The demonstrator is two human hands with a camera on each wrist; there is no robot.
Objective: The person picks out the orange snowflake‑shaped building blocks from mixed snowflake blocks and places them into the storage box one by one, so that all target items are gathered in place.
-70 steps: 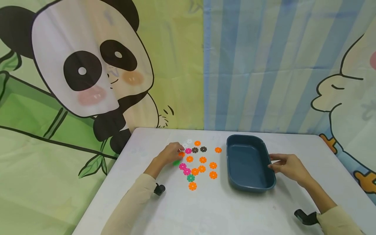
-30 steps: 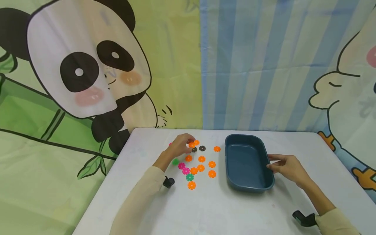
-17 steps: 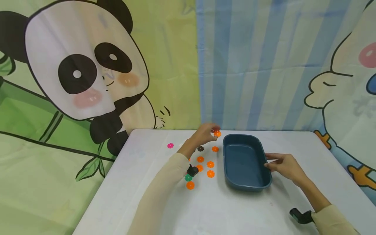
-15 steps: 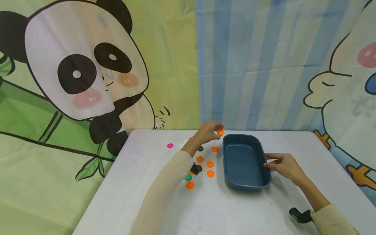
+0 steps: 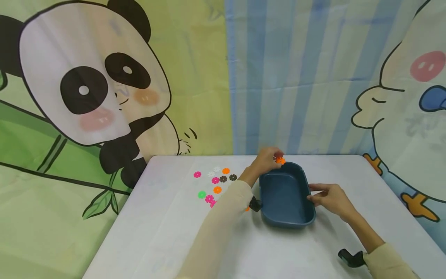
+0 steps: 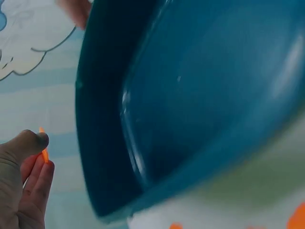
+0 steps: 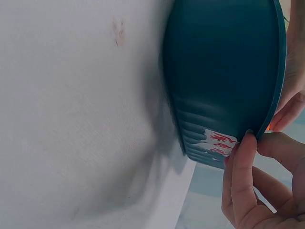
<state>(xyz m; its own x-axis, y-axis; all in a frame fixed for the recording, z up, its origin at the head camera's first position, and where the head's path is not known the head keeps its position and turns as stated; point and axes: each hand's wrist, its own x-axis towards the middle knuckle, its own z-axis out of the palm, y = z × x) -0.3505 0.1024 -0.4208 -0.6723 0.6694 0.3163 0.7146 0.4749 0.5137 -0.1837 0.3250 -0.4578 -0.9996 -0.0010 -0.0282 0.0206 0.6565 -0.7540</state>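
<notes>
My left hand (image 5: 266,159) pinches an orange flower-shaped disc (image 5: 280,160) between thumb and fingers, at the far edge of a dark blue rectangular tray (image 5: 287,197). In the left wrist view that disc (image 6: 45,153) shows edge-on at the fingertips. My right hand (image 5: 329,197) holds the tray's right rim, thumb on one side and fingers on the other; the right wrist view shows this grip beside a torn white label (image 7: 220,142) with red writing. Inside the tray, the visible floor is bare. Left of it lie loose flower-shaped discs, among them a pink one (image 5: 197,174) and a green one (image 5: 201,194).
White discs (image 5: 211,174), brown discs (image 5: 233,177) and further orange discs (image 5: 217,189) lie on the white table (image 5: 156,232). My left sleeve (image 5: 217,221) covers part of the group. A printed curtain (image 5: 278,77) hangs behind the table.
My left hand has moved right, from among the loose discs to the tray's far edge, carrying the orange disc. My right hand keeps its hold on the tray. The head view has shifted slightly.
</notes>
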